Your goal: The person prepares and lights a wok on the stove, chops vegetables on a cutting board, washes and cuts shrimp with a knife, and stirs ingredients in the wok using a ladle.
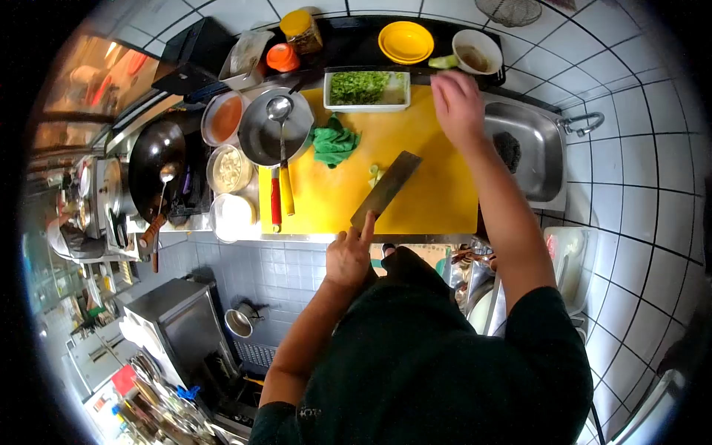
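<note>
At the board's [437,204] near edge your left hand [348,258] clutched the cleaver [389,187], the pale bits [375,175] beside it seemingly left to finish, far-edge greens [359,87] already chopped, while by the far right corner your right hand [455,105] bunched, any hold unclear.

Arms [519,215] forward — right hand [456,105] farther

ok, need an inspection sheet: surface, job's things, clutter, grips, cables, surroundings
Surface: yellow board, cut pieces on it
Job's things: cleaver beside the pieces; tray of chopped greens at far side
Clutter: green cloth; pan with ladle
Grips: left hand on cleaver; right hand near bowl, hold unclear
Cables: nothing seen on the board
Surroundings: sink right, wok left, tiled wall
</note>
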### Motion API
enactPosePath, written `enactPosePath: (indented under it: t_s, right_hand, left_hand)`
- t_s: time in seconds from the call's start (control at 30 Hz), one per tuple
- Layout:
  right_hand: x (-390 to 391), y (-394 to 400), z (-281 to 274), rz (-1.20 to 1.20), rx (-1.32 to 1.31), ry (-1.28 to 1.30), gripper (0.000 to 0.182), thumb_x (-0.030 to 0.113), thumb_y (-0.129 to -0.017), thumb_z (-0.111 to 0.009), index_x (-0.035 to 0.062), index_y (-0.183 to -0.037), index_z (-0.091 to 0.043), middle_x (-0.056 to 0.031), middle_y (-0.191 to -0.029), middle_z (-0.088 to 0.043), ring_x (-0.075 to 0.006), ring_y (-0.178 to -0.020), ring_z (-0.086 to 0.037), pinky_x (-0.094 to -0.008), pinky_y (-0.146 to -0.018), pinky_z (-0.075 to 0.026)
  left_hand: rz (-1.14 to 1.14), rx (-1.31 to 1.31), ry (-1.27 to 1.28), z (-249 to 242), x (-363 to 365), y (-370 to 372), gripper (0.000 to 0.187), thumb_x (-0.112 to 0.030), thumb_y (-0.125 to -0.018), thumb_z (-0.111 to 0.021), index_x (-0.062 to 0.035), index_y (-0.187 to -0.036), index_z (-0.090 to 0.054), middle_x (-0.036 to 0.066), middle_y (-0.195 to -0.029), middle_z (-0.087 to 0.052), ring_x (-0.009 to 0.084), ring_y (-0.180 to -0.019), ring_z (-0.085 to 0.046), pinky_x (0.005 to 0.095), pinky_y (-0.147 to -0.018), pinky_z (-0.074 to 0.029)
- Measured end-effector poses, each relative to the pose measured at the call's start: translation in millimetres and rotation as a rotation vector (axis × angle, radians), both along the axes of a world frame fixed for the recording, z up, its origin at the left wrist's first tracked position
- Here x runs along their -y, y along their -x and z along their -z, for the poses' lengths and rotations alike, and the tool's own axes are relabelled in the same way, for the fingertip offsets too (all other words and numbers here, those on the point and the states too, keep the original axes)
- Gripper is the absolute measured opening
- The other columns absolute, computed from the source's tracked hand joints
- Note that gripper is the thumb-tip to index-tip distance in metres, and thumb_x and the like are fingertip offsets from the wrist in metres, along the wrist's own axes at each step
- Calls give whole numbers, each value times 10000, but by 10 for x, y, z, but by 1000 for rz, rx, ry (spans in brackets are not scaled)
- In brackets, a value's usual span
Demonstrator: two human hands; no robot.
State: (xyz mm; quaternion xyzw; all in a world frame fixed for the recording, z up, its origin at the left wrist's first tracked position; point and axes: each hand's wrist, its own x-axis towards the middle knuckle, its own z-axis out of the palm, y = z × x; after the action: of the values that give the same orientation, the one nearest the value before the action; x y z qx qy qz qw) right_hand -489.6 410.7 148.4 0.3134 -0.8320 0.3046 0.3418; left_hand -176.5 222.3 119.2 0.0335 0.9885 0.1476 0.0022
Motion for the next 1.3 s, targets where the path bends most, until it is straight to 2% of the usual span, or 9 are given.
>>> enactPosePath:
  t_s: [0.2,0.47,0.57,0.63,0.77,0.87,1.13,1.23,1.3]
  right_hand:
    - [-94,-1156,863,-32,442,-164,483,190,-877,-711,2,-1289,-543,-230,-1316,-532,-416,-1217,-518,-503,-1003,-451]
    - [531,-1597,1319,-93,609,-275,602,345,-961,-607,99,-1473,-409,-291,-1489,-357,-471,-1360,-383,-541,-1153,-285]
    - [681,-1650,1423,-107,611,-130,557,262,-939,-649,100,-1439,-468,-284,-1482,-375,-479,-1352,-385,-529,-1126,-334]
    - [750,-1658,1461,-84,571,-73,497,191,-919,-679,99,-1387,-540,-256,-1461,-424,-468,-1331,-415,-501,-1093,-385]
    - [733,-1641,1473,-1,683,-98,408,149,-984,-571,40,-1375,-534,-236,-1488,-408,-438,-1335,-429,-462,-1088,-387]
    - [639,-1637,1591,5,585,-80,405,184,-1019,-544,-2,-1378,-524,-247,-1499,-394,-433,-1367,-400,-496,-1071,-408]
    - [1881,-1735,-203,-249,420,-86,438,140,-992,-562,-80,-1363,-488,-267,-1502,-376,-431,-1391,-369,-487,-1122,-358]
    - [3055,-1881,-793,-500,361,6,418,136,-974,-586,-63,-1335,-519,-257,-1460,-437,-418,-1351,-431,-477,-1112,-372]
    - [3959,-1987,-926,-680,295,136,396,131,-969,-594,-39,-1323,-543,-236,-1457,-447,-405,-1330,-458,-448,-1098,-394]
  left_hand:
    - [-483,158,-539,270,166,-310,207,-110,-944,-575,-7,-1118,-529,295,-889,-661,482,-812,-655,520,-671,-536]
    - [-851,463,-1112,791,69,-197,182,-165,-977,-575,12,-979,-531,183,-714,-620,290,-590,-617,400,-570,-496]
    - [-565,221,-878,1182,-42,-201,207,-191,-966,-596,-3,-1002,-517,245,-827,-636,397,-775,-634,451,-664,-498]
    - [-592,452,-862,491,-98,72,237,-203,-946,-611,7,-1021,-530,296,-902,-633,467,-851,-624,505,-704,-490]
    - [-455,290,-810,1139,-222,16,269,-205,-912,-635,24,-1013,-536,298,-893,-629,482,-869,-619,516,-722,-491]
    - [-430,257,-924,875,-199,102,242,-182,-894,-646,24,-988,-559,298,-895,-629,482,-888,-617,497,-740,-495]
    - [-418,2,-996,-459,776,-252,267,-139,-937,-626,27,-1116,-519,258,-876,-635,422,-810,-634,458,-712,-503]
    - [-596,-83,-1020,-714,1494,-546,205,-64,-957,-587,-23,-1146,-516,70,-762,-620,157,-630,-602,313,-558,-507]
    - [-845,-219,-1235,-1199,1987,-634,107,-67,-952,-581,-24,-1015,-506,50,-629,-544,113,-530,-540,316,-475,-436]
